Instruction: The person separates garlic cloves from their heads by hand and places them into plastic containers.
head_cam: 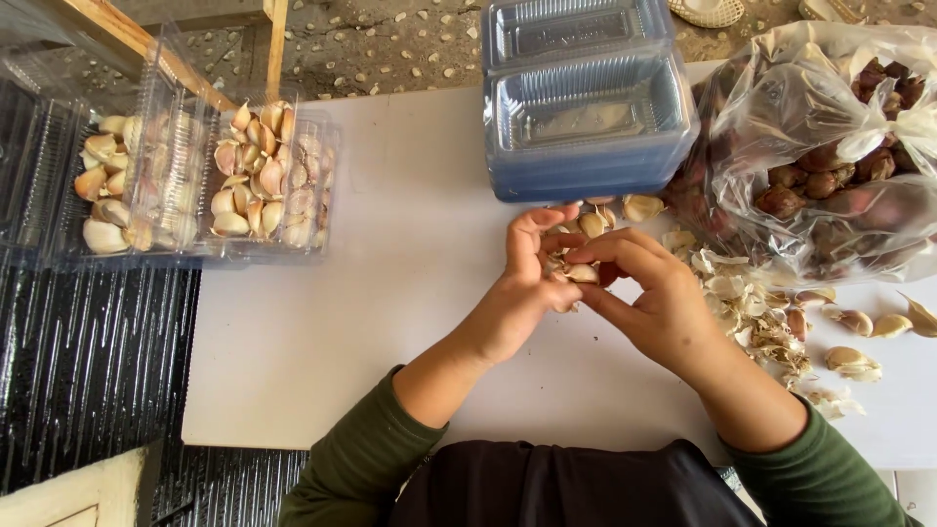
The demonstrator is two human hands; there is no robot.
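Fingers of both hands pinch a cluster of garlic cloves [571, 265] above a smooth white tabletop [390, 293]. Crinkled clear bag of dark shallots [830, 166], far right. Stacked ribbed clear plastic trays [586, 117]. Left hand [522, 283] cupped, palm inward; right hand [654, 298] arched, thumb and forefinger on a clove. Papery skins [752, 303] beside.

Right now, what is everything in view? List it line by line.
garlic cloves in trays: many, cream, two open clear trays, left
empty clear trays: a stack, bluish, top centre
plastic bag: one, clear, holding dark red bulbs, right
loose cloves: several, cream, right of the hands
garlic skins: pile, pale, by the bag
white table: one, centre
left hand: grip on garlic cloves
right hand: grip on a clove
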